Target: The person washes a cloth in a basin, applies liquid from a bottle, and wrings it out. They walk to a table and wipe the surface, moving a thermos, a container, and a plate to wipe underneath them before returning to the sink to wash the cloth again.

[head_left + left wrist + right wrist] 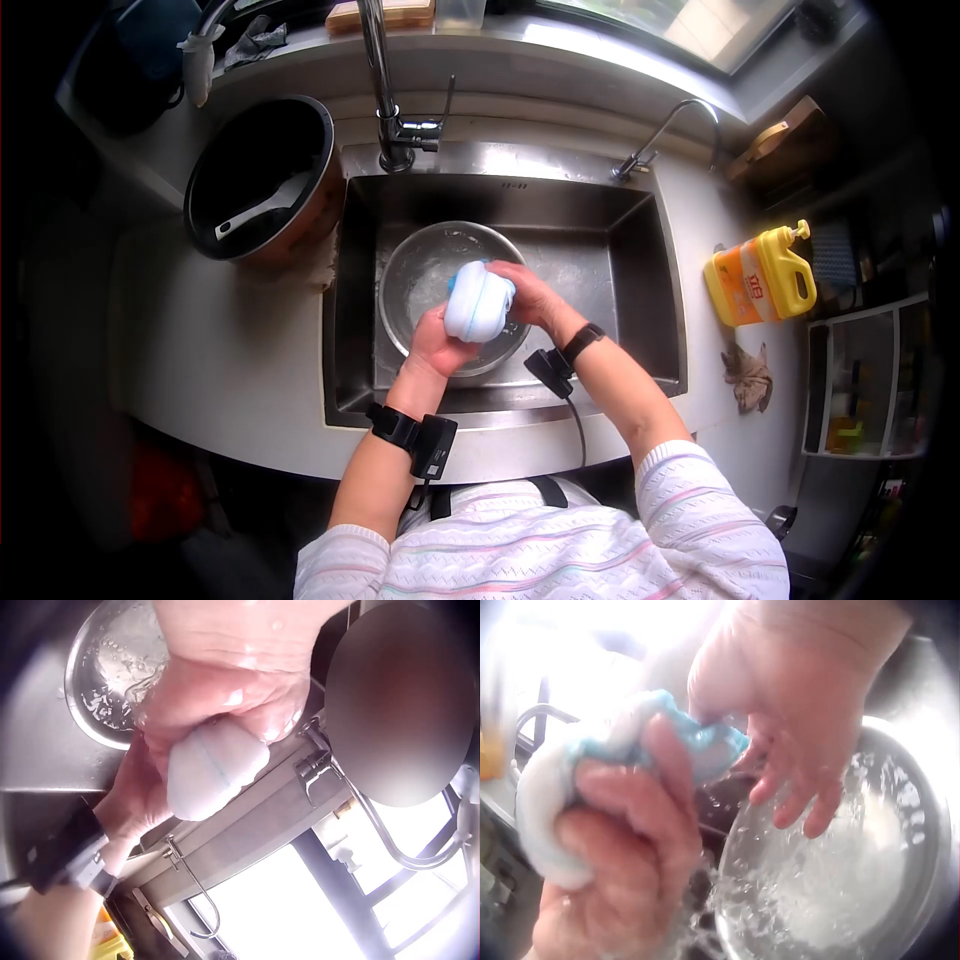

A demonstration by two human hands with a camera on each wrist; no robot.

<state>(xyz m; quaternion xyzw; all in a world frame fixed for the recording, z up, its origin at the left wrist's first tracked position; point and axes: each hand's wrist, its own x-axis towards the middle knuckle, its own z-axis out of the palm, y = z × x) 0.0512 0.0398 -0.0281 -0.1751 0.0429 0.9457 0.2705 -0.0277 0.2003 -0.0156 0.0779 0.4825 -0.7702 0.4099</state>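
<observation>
A wet, soft white cloth-like thing with light blue edging [476, 308] is bunched up over a round steel bowl [398, 262] of water. My left hand [438, 342] grips it from the left; its fingers curl deep into the folds in the right wrist view. At the far right side of the bundle is my right hand [528, 292]. Its thumb and forefinger pinch the blue edge [724, 742], while the other fingers [821, 814] hang loosely over the bowl. Drops of water fall beneath the bundle. The left wrist view shows the white bulge [214, 769] under the left palm.
The bowl stands in a steel sink [630, 270] below a tall tap [392, 140]. A dark pot [300, 235] with a white-handled utensil is on the left counter. On the right are a yellow pump jug [760, 275] and a crumpled rag [748, 378].
</observation>
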